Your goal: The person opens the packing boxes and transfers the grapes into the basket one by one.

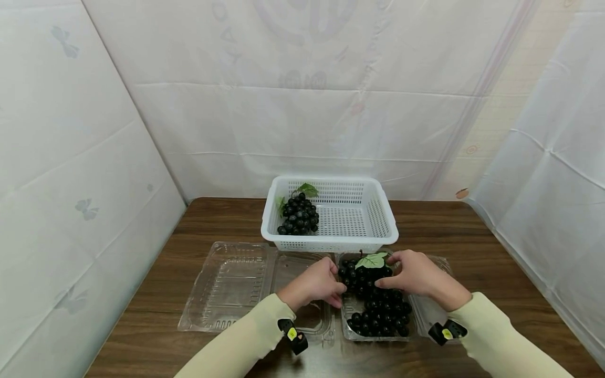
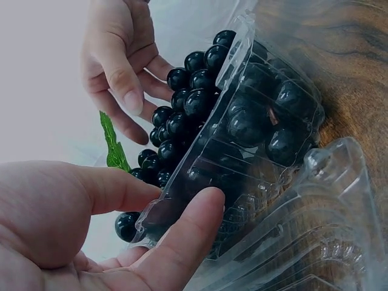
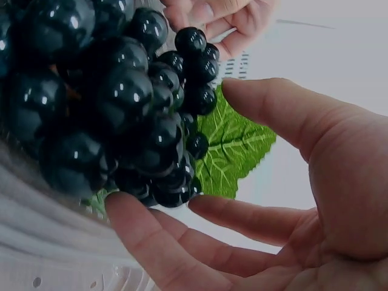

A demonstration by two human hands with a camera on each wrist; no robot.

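Note:
Dark grapes (image 1: 380,317) with a green leaf (image 1: 372,261) fill much of a clear plastic clamshell box (image 1: 351,304). At its left rim, my left hand (image 1: 317,283) has the thumb and fingers on either side of the thin wall, pinching it, as the left wrist view shows. My right hand (image 1: 416,275) is over the box's right side, its fingers spread and loosely curved by the upper bunch; in the right wrist view, the fingertips (image 3: 124,209) meet the grapes' edge, with the thumb well apart near the leaf.
Behind the box stands a white perforated basket (image 1: 331,243) holding another grape bunch (image 1: 299,216) with leaves. A second clear clamshell box (image 1: 231,283) lies opened out at the left. The brown wooden table (image 1: 156,315) meets white sheeting (image 1: 302,121) at the back and sides.

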